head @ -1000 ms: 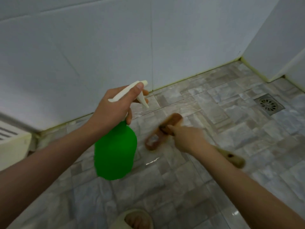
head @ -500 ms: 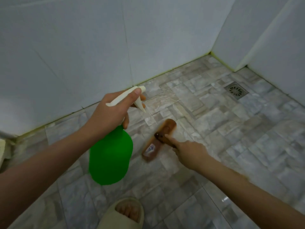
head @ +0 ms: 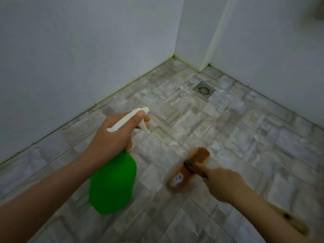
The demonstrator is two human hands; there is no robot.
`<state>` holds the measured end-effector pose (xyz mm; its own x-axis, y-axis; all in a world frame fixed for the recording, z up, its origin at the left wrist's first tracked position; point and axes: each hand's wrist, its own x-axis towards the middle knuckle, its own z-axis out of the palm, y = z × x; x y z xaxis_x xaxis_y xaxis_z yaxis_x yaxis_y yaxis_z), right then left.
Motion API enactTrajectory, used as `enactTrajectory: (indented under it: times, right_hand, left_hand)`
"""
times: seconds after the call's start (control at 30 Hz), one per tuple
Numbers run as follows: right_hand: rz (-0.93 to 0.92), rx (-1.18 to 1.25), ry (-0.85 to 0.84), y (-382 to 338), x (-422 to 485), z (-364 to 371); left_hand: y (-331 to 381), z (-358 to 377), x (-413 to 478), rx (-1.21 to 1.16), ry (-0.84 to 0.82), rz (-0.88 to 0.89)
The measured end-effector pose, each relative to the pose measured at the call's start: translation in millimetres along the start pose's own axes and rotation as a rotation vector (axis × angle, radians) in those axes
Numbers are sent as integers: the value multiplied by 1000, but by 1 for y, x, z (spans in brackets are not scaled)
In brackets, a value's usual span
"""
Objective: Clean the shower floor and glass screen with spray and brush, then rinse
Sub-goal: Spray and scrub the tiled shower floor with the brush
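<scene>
My left hand (head: 114, 137) grips the white trigger head of a green spray bottle (head: 112, 183), held above the grey stone-patterned shower floor (head: 245, 141) with the nozzle pointing right. My right hand (head: 222, 183) holds the handle of a brown wooden scrub brush (head: 188, 170), index finger stretched along it. The brush head lies on the tiles and is blurred by motion. The handle's end (head: 289, 220) sticks out behind my forearm.
A square metal floor drain (head: 204, 89) sits near the far corner. White tiled walls (head: 87, 58) bound the floor at the left and back, and a white wall (head: 271, 50) stands at the right.
The view has swung right, so the drain and corner now sit nearer the middle. The brush has slid across the tiles to the right of the bottle. The sandalled foot has left the view.
</scene>
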<state>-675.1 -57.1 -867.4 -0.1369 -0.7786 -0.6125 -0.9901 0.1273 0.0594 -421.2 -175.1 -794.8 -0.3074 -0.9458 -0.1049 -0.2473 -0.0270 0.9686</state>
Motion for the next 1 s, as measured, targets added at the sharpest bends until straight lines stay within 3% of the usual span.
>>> enactTrajectory:
  times: [0.1,0.23,0.43,0.5,0.6,0.77,1.0]
  right_hand:
    - [109,84,17,9,-10,7]
    - [170,322,280,28,60,10]
    - [347,356,126,55,13,46]
    - [360,361,161,52,20,44]
    - [397,363,246,80,91,0]
    - [420,669,195,126,140,-81]
    - [480,333,267,104,123,-78]
  left_hand:
    - [4,15,15,10,-31,7]
    - [9,41,35,-17,-91,37]
    - [15,71,54,-16,-191,69]
    - [19,77,57,-25,-189,72]
    - [22,88,63,-27,-211,66]
    - [16,99,71,-63,-211,52]
    - [12,106,88,-22,-192,43]
